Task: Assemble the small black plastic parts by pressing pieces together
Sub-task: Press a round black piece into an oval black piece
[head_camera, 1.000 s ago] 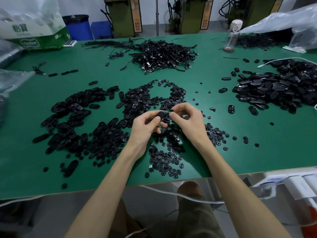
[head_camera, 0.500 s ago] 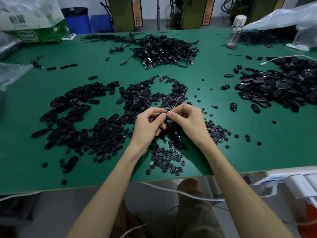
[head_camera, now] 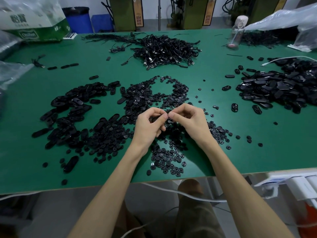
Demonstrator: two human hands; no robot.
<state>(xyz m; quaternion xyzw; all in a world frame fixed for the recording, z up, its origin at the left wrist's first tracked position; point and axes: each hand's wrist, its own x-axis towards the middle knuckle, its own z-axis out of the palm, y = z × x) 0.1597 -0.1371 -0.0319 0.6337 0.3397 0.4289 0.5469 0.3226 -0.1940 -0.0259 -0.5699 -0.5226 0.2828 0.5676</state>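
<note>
Both hands curled, thumbs meeting over disc pile: left hand grips small black part, right hand pinches onto it, likely for squeeze leverage.

black parts — loose, heaped

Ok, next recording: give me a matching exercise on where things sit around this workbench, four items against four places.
Things:
1. cable pile
2. clear bottle
3. blue bin
4. loose round pieces

Places:
a. behind the table, at the back left
b. near the table's front edge, between the forearms
c. far middle of the table
d. far right of the table, beside a plastic bag

Pairs: 1-c, 2-d, 3-a, 4-b
</note>
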